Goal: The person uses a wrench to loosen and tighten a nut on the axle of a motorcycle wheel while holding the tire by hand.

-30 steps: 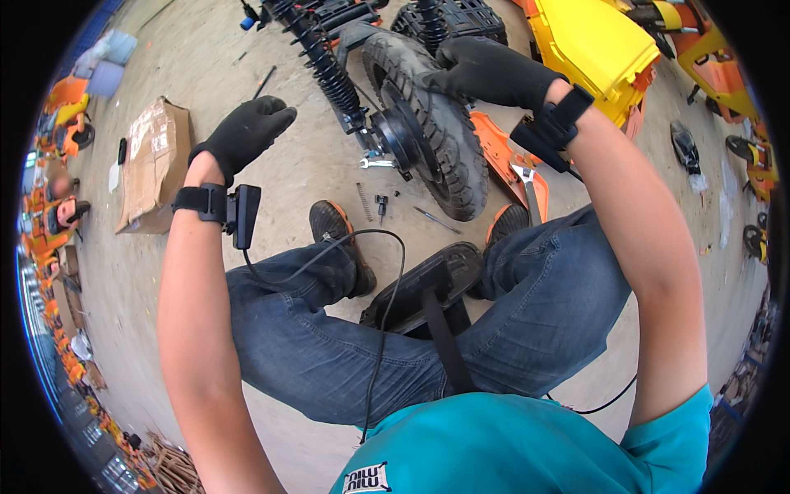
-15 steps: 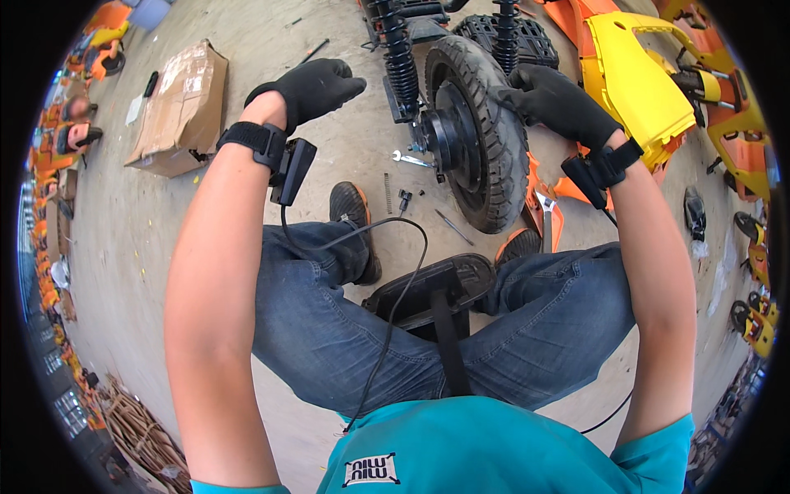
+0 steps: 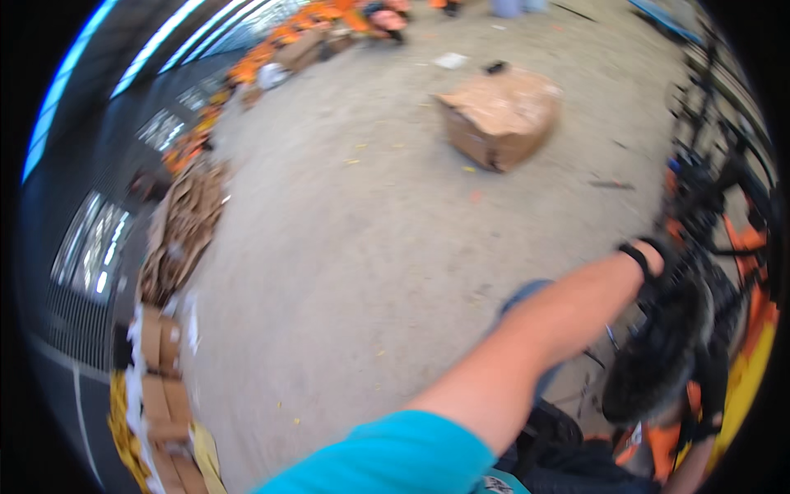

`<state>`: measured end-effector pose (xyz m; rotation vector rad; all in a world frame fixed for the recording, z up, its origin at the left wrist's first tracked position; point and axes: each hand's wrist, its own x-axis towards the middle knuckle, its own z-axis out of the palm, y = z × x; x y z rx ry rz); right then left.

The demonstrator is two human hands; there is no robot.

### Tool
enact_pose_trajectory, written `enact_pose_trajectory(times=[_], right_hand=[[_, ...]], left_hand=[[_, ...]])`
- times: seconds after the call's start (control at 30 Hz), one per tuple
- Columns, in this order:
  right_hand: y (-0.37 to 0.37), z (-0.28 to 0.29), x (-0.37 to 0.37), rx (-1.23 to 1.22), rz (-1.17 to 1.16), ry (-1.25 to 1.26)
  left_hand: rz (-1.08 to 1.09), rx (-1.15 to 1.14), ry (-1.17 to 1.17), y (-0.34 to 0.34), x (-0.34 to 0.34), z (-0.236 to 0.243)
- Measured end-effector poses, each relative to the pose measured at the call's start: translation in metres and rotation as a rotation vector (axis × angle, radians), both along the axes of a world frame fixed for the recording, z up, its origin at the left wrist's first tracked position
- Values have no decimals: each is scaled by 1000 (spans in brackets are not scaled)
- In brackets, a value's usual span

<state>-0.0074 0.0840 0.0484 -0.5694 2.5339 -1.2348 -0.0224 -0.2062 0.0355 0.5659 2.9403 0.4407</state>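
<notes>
Showing toward four o'clock, a dark knobbly tyre (image 3: 650,362) is blurred by motion and seen at a slant. At its upper end, near three o'clock, the left hand (image 3: 672,262) is placed, gloved in black; its fingers are lost against the dark parts behind, so whether they are spread or closed cannot be told, nor whether the tyre is touched. Beside the tyre's right edge, the right hand (image 3: 713,380) is seen, also dark-gloved and smeared; its opening and any hold cannot be told either. Beyond it, a yellow panel (image 3: 753,366) is cut by the rim. By the left wrist, a black band (image 3: 638,260) is worn, and a teal sleeve (image 3: 395,453) is seen toward six o'clock. On the concrete floor (image 3: 329,272), a cardboard box (image 3: 502,115) is set at one o'clock; more cartons (image 3: 164,403) are lined up at eight.
</notes>
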Motion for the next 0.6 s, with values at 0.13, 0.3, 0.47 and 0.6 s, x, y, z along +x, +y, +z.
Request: enact_pose_trajectory(times=[0.13, 0.3, 0.47, 0.6], right_hand=[[-53, -3, 18, 9, 91, -19], [-102, -4, 48, -8, 240, -25], [-121, 0, 59, -15, 298, -24], [-117, 2, 60, 2, 293, -14]], left_hand=[[-32, 39, 0, 24, 0, -3], [0, 38, -12, 28, 5, 0], [14, 44, -22, 32, 4, 2], [24, 44, -21, 31, 10, 2]])
